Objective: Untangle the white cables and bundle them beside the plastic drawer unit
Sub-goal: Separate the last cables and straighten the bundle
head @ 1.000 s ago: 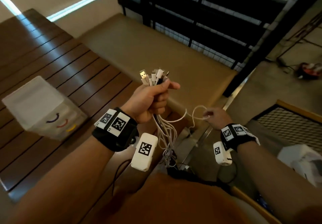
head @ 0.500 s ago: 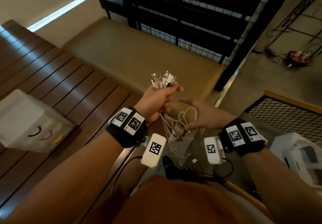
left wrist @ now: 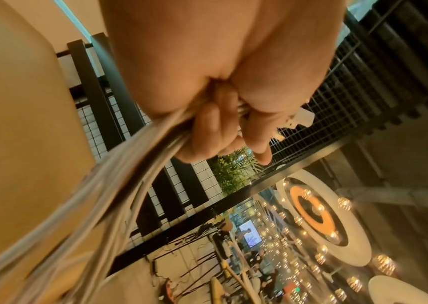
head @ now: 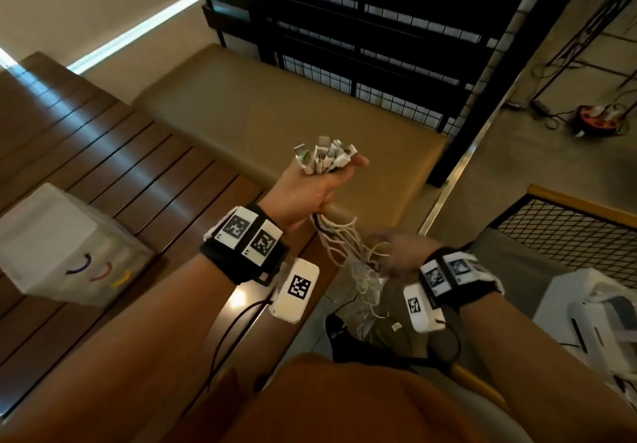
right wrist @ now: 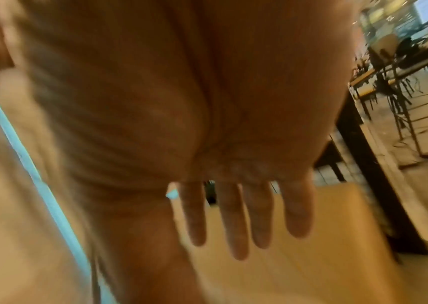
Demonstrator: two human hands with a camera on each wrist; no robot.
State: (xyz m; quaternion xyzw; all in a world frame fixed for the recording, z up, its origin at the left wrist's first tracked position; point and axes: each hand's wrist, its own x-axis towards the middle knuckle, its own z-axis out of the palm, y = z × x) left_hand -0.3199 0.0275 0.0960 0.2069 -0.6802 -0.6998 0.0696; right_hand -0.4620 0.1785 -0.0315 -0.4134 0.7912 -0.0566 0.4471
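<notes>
White cables (head: 339,246): thin, many, bunched together. Plug ends (head: 324,156) poking up out of the fist, one with a bit of green. Long loose tails hanging down below the fist in a messy tangle, off past the table edge toward the floor.

Left hand (head: 312,191): clenched tight around the bunch, thumb pressed across the top near the plugs. Same grip seen from the left wrist, fingers (left wrist: 207,131) curled round the cords, cords (left wrist: 98,201) streaming back and blurred.

Right hand (head: 401,249): blurred, low and to the right of the fist, in among the hanging tails. From the right wrist, fingers (right wrist: 236,222) straight and spread, nothing pinched. Touching the tails or not: cannot tell.

Plastic drawer unit (head: 65,246): white, see-through, three curved handles in purple, red and yellow. Standing on the brown slatted table (head: 131,174), far left, well apart from the bunch.

Room around: tan padded bench (head: 275,108) under and behind the fist. Black railing with wire mesh (head: 379,46) beyond the bench. Metal strip along the bench edge on the right, then grey floor. Bunch held up in the air over the table corner and bench, nothing pressing close.
</notes>
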